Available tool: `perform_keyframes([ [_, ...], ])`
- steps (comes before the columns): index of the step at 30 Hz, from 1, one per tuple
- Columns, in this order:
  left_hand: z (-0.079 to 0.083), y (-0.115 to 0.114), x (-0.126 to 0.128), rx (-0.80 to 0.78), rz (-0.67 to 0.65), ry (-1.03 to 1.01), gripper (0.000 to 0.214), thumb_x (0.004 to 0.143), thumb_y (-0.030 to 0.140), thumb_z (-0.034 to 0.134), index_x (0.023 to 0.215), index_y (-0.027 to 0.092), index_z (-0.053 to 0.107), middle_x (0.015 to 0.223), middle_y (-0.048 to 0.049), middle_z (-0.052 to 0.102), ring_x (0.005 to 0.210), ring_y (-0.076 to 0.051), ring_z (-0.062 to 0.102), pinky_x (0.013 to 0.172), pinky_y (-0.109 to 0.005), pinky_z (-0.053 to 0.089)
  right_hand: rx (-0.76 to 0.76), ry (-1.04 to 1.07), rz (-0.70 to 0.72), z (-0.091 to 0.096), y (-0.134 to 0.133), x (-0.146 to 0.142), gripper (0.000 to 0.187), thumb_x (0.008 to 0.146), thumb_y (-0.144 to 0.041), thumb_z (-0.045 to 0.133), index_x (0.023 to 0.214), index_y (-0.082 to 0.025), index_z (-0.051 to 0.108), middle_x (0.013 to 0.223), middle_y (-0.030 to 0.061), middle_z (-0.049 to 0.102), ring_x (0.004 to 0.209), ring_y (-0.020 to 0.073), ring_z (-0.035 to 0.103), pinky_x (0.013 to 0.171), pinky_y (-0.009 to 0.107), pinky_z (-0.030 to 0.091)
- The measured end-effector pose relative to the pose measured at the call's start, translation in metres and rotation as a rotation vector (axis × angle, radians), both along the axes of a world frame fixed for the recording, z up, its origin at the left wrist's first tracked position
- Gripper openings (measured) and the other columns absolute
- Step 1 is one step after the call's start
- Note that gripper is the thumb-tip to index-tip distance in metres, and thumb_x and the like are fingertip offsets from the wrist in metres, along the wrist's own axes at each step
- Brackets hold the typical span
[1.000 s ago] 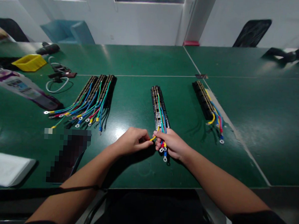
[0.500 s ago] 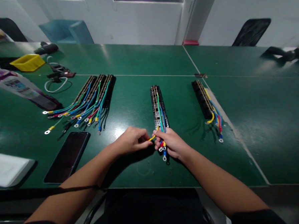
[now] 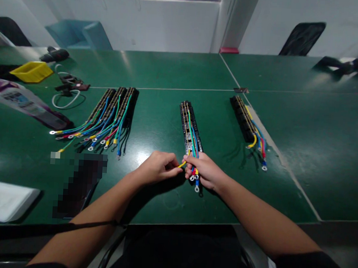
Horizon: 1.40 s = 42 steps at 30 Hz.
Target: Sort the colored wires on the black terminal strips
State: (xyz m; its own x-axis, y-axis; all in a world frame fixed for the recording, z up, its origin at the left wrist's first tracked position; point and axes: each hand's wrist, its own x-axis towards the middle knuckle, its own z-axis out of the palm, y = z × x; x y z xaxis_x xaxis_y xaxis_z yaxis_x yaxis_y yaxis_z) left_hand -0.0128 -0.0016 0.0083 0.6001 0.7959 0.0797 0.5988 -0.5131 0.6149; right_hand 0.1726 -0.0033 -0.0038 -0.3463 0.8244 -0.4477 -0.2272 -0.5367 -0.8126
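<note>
In front of me lies a black terminal strip point(image 3: 185, 122) with green, blue, red and yellow wires running along it. My right hand point(image 3: 205, 170) is closed around the wire bundle at its near end; ring lugs point(image 3: 197, 188) stick out below the fingers. My left hand point(image 3: 161, 167) pinches a yellow wire point(image 3: 182, 164) that bends out to the left of the bundle. The tip of that wire is hidden by the fingers. Both hands are close together just above the table.
On the left lie several wired strips point(image 3: 111, 106), a phone point(image 3: 80, 189), a white box point(image 3: 9, 201), a bottle point(image 3: 27, 104), a yellow tray point(image 3: 32, 72) and a cable point(image 3: 65, 100). Another wired strip point(image 3: 241, 119) lies on the right of the green table point(image 3: 155, 128).
Almost nothing differs. Both hands keep their hold on the wires, and the view has shifted very slightly.
</note>
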Motion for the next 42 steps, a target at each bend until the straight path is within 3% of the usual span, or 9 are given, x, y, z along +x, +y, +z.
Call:
perform_keyframes([
  [7,-0.0007,-0.0002,0.0015,0.047,-0.037,0.024,0.025,0.090,0.035,0.050,0.078,0.015,0.062,0.063,0.0007,0.062,0.054,-0.008,0.053,0.053,-0.020,0.032,-0.004,-0.007,-0.008,0.0021,-0.0003,-0.0003,0.013,0.086,-0.016,0.054,0.072,-0.015,0.052,0.046,-0.0055,0.049,0.037,0.0081,0.049,0.038,0.020,0.047],
  [14,-0.0001,0.0008,0.0010,0.006,-0.032,0.001,0.022,0.085,0.035,0.057,0.076,0.016,0.062,0.067,0.0008,0.065,0.056,-0.008,0.055,0.054,-0.019,0.034,0.011,-0.003,0.005,0.0017,-0.0004,-0.0001,0.015,0.084,-0.017,0.056,0.070,-0.016,0.050,0.045,-0.0049,0.050,0.037,0.0085,0.051,0.038,0.019,0.046],
  [29,0.0047,-0.0010,0.0032,0.002,-0.036,0.016,0.024,0.089,0.034,0.051,0.077,0.015,0.062,0.062,0.0009,0.062,0.054,-0.009,0.052,0.053,-0.020,0.032,0.015,-0.006,0.009,0.0011,-0.0004,-0.0002,0.015,0.084,-0.019,0.057,0.070,-0.016,0.051,0.045,-0.0049,0.051,0.036,0.0081,0.051,0.037,0.018,0.044],
  [36,0.0088,-0.0012,0.0035,-0.200,0.007,-0.065,0.027,0.089,0.037,0.052,0.076,0.014,0.058,0.058,0.0021,0.058,0.051,-0.008,0.052,0.050,-0.018,0.033,0.012,0.008,-0.004,0.0039,-0.0007,-0.0010,0.014,0.085,-0.015,0.055,0.071,-0.016,0.050,0.046,-0.0057,0.049,0.036,0.0078,0.049,0.037,0.018,0.046],
  [42,0.0038,0.0001,0.0029,-0.463,0.012,-0.184,0.032,0.088,0.045,0.049,0.078,0.015,0.055,0.061,0.0022,0.057,0.048,-0.008,0.051,0.044,-0.017,0.035,0.029,0.010,0.004,0.0008,-0.0001,-0.0005,0.016,0.084,-0.016,0.057,0.070,-0.016,0.050,0.047,-0.0055,0.049,0.037,0.0076,0.050,0.039,0.019,0.048],
])
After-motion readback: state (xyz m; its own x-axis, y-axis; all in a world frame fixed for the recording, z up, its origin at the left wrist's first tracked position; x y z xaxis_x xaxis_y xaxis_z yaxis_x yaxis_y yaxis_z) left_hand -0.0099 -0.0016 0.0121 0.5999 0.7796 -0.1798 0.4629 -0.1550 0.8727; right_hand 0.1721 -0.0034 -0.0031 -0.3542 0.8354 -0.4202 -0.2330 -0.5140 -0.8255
